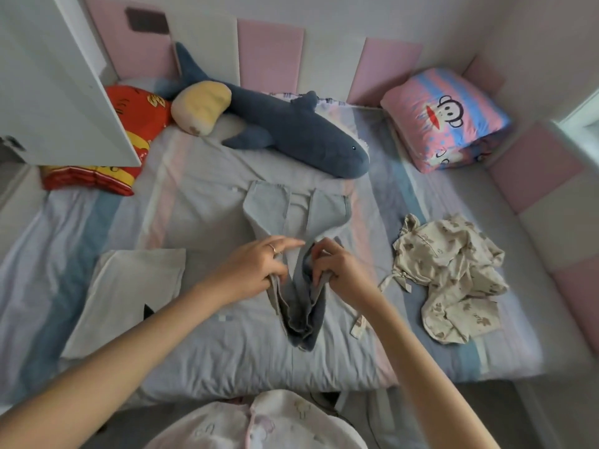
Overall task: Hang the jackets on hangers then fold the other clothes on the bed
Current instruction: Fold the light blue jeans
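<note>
A pale blue-grey garment (275, 209) lies in the middle of the bed (227, 358), its far end spread flat and its near end bunched into a dark fold. My left hand (259, 270) pinches the left edge of that bunched end, thumb under the cloth and fingers stretched over it. My right hand (334, 270) grips the right edge with curled fingers. A folded white garment (129, 293) lies flat to the left. A crumpled cream garment with a bear print (453, 273) lies to the right.
A blue plush shark (291, 131) and a round cream cushion (201, 106) lie across the far side. A red pillow (142, 124) sits far left behind a white wardrobe door (58, 85). A folded pink monkey-print quilt (447, 118) is far right. Padded wall panels surround the bed.
</note>
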